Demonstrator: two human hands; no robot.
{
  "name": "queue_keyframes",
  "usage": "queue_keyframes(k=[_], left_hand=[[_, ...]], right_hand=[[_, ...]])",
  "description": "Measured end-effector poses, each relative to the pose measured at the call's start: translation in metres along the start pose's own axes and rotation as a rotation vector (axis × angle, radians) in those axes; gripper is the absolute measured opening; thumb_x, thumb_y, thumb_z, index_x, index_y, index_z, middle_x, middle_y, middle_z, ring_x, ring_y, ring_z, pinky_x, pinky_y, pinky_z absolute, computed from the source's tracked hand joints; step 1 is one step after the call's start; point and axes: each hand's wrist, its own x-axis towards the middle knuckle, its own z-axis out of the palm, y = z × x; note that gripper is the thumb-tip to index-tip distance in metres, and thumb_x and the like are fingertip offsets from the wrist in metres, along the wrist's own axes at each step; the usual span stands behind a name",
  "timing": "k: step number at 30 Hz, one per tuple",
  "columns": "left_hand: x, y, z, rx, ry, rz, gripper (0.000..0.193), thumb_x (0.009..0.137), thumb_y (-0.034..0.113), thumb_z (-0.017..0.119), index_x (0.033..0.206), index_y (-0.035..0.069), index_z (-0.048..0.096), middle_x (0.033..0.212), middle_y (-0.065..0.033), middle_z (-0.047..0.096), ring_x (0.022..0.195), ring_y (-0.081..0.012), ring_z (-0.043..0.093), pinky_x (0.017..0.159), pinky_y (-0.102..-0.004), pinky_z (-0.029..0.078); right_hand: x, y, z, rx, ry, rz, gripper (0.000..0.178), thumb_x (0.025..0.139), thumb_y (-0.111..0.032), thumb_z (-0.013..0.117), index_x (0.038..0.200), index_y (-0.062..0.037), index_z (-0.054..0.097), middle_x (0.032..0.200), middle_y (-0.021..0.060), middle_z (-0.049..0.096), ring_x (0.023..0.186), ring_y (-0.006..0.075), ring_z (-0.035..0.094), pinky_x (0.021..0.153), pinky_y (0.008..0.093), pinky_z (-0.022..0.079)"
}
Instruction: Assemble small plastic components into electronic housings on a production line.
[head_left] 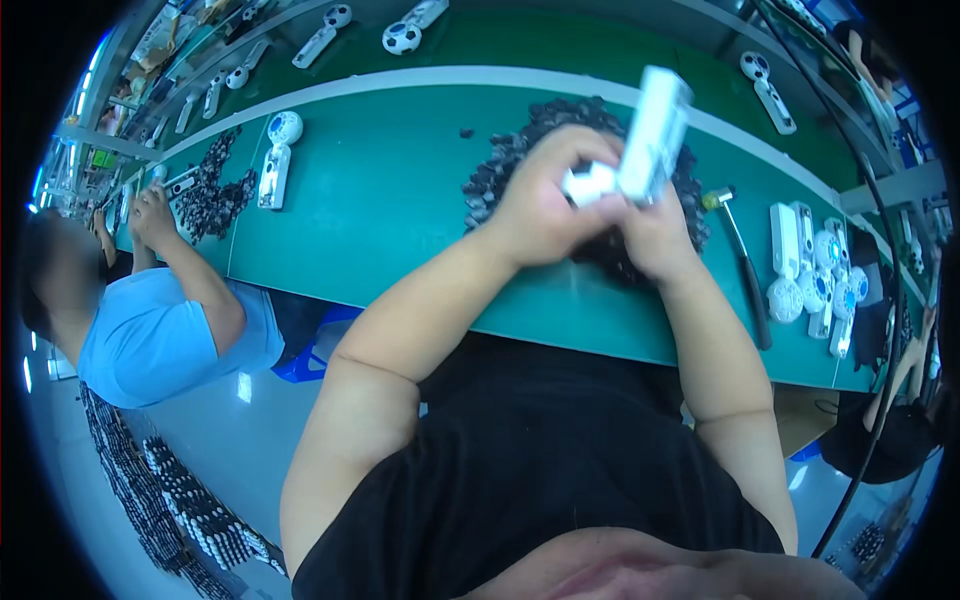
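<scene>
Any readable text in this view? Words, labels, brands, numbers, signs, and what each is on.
None legible enough to quote.
Held white device: blurred; any markings unreadable.
White devices at right: surface marks too small to read.
White device at left: marks too small to read.
Green panel, far left background: too small to tell whether it carries text.

On the table [380, 190], the hammer [747, 264] lies right of the heap of parts [490, 180] beneath the held device [655, 135].
</scene>
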Motion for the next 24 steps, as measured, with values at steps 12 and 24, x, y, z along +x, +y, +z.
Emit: queue_keyframes(k=[12, 24], left_hand=[[0.103, -0.135, -0.033, 0.298, 0.123, -0.538, 0.039, 0.101, 0.032, 0.054, 0.128, 0.005, 0.063, 0.117, -0.0166, 0.068, 0.104, -0.0312, 0.068, 0.084, -0.0453, 0.057], [0.136, -0.191, -0.009, 1.048, -0.077, -0.305, 0.065, 0.092, 0.029, 0.062, 0.153, 0.011, 0.047, 0.159, -0.0249, 0.039, 0.151, -0.0457, 0.028, 0.122, -0.0541, 0.031]], right_hand=[[0.001, -0.027, -0.035, -1.336, -0.028, -0.066, 0.03, 0.087, -0.022, 0.077, 0.111, -0.004, 0.071, 0.101, 0.0154, 0.067, 0.098, 0.0358, 0.065, 0.088, 0.043, 0.053], [0.008, -0.026, -0.027, -1.15, -0.045, -0.116, 0.008, 0.089, -0.008, 0.07, 0.093, -0.0009, 0.071, 0.091, 0.0154, 0.066, 0.09, 0.0369, 0.065, 0.079, 0.0446, 0.053]])
